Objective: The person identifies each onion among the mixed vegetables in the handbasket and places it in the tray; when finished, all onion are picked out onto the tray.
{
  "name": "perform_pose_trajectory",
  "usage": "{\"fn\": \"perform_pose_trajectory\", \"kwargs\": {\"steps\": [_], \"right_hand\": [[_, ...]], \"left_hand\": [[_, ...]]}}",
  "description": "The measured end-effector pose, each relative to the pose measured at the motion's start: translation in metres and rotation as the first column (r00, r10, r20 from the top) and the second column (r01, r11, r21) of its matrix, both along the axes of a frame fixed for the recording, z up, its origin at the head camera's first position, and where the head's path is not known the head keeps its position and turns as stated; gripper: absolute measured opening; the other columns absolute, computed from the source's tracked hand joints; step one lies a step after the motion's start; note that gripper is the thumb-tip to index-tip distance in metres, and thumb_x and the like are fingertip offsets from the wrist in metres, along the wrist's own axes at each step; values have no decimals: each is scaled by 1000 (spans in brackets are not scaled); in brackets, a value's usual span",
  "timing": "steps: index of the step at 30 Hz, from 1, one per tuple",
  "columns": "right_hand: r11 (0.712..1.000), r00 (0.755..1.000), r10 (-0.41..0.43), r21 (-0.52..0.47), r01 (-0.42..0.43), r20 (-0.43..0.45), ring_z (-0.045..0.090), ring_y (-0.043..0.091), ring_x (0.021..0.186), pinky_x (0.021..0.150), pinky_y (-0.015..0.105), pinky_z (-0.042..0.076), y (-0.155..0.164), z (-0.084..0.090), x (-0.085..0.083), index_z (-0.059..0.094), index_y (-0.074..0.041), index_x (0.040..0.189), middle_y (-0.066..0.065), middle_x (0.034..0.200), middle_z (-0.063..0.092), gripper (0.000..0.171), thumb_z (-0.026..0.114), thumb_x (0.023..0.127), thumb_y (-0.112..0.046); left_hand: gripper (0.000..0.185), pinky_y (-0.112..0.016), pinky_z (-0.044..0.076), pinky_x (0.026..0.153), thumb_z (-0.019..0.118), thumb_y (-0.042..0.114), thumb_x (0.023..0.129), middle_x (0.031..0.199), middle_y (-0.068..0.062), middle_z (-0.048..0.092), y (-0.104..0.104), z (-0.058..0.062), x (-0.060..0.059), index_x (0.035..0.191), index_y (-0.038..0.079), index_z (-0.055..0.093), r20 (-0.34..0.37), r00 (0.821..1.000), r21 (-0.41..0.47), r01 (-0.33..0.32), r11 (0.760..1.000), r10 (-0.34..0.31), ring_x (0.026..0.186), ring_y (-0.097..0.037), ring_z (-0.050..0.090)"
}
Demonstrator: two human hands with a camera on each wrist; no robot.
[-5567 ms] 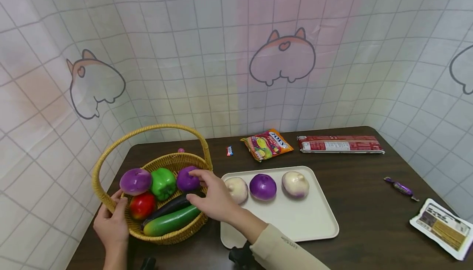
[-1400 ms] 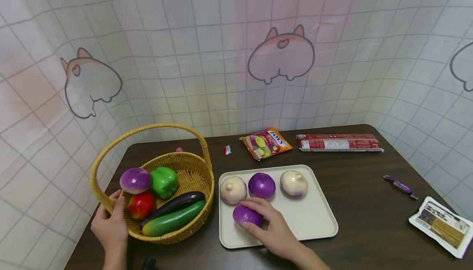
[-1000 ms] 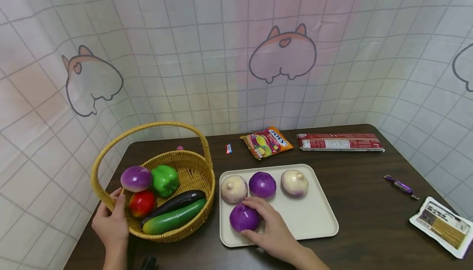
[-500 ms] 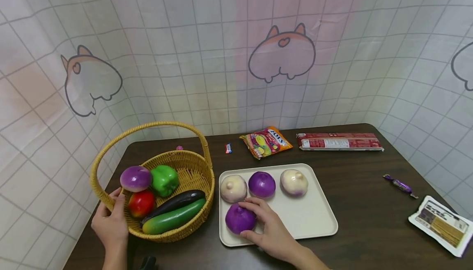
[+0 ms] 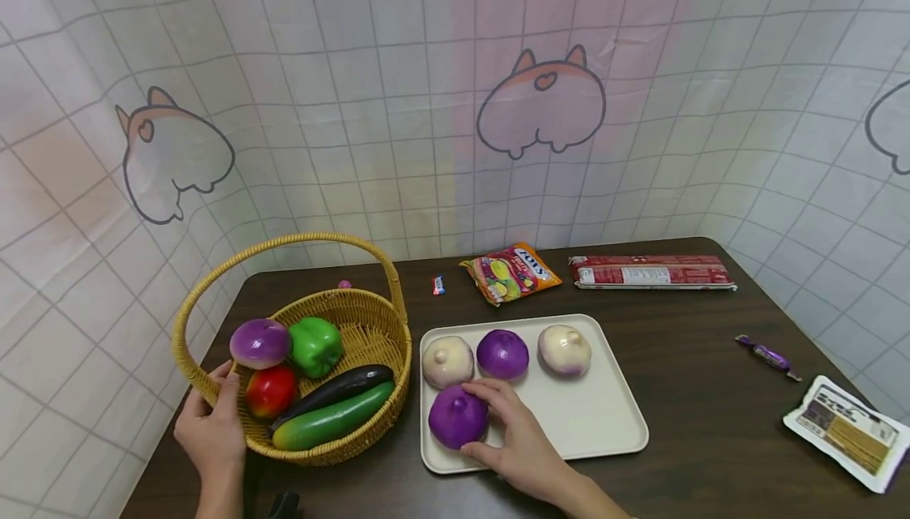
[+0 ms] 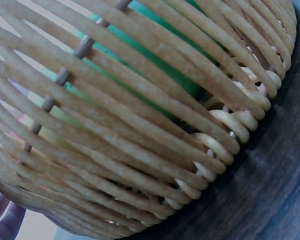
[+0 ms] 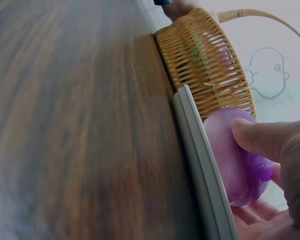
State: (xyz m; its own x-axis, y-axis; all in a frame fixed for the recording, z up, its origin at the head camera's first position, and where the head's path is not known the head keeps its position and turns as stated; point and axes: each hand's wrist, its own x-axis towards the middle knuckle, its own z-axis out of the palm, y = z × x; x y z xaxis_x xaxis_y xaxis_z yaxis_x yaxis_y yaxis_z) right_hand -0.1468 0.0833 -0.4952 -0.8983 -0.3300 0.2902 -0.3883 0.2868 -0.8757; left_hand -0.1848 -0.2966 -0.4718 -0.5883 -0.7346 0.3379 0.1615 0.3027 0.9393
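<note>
Head view: the left hand [image 5: 209, 436] grips the near-left rim of the wicker basket [image 5: 355, 315], fingers curled over its edge. Just right of that basket, on the cream tray [image 5: 604, 424], the right hand [image 5: 519, 444] curls thumb and fingers round a purple onion [image 5: 457, 418] resting at the tray's near-left corner.
</note>
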Motion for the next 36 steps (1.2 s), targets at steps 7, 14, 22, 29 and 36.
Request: {"fn": "perform_pose_trajectory", "kwargs": {"steps": [7, 14, 22, 29, 36], "right_hand": [[999, 999, -3, -38, 4, 35, 48, 23, 127, 100, 38, 45, -2, 1, 2, 54, -16, 135, -2, 135, 47, 73, 86, 70, -9], [993, 994, -67, -107, 57, -91, 54, 33, 120, 94, 39, 50, 0, 6, 1, 54, -5, 131, 8, 131, 53, 60, 81, 77, -8], [984, 934, -151, -136, 113, -323, 57, 21, 115, 93, 36, 49, -16, 32, 4, 61, -15, 123, 9, 126, 58, 46, 74, 81, 0], [992, 939, -58, -121, 18, -339, 54, 18, 118, 101, 30, 41, -50, 61, 1, 62, -15, 121, 2, 127, 57, 39, 71, 84, -5], [993, 958, 66, -80, -92, -280, 50, 12, 122, 101, 35, 41, -92, 79, -8, 61, -17, 122, -4, 129, 54, 33, 68, 90, -14]], "left_hand": [[20, -11, 39, 69, 68, 14, 90, 94, 23, 70, -2, 1, 2, 88, -6, 66, 7, 1000, 11, 5, 1000, -5, 85, 6, 58], [24, -11, 39, 72, 68, 17, 90, 95, 23, 69, -2, -2, -1, 91, -7, 66, 6, 1000, -2, 5, 1000, -5, 87, 5, 58], [26, -11, 40, 74, 69, 18, 91, 93, 24, 69, 2, -2, -1, 94, -7, 67, 7, 1000, 6, 7, 1000, -7, 89, 5, 58], [26, -11, 40, 72, 68, 20, 91, 93, 24, 68, 3, 0, 0, 95, -5, 68, 28, 1000, 16, 1, 1000, -1, 88, 3, 58], [26, -10, 41, 69, 69, 21, 90, 92, 25, 68, 3, -1, 2, 94, -5, 68, 26, 1000, 0, -14, 1000, 14, 83, 5, 59]]}}
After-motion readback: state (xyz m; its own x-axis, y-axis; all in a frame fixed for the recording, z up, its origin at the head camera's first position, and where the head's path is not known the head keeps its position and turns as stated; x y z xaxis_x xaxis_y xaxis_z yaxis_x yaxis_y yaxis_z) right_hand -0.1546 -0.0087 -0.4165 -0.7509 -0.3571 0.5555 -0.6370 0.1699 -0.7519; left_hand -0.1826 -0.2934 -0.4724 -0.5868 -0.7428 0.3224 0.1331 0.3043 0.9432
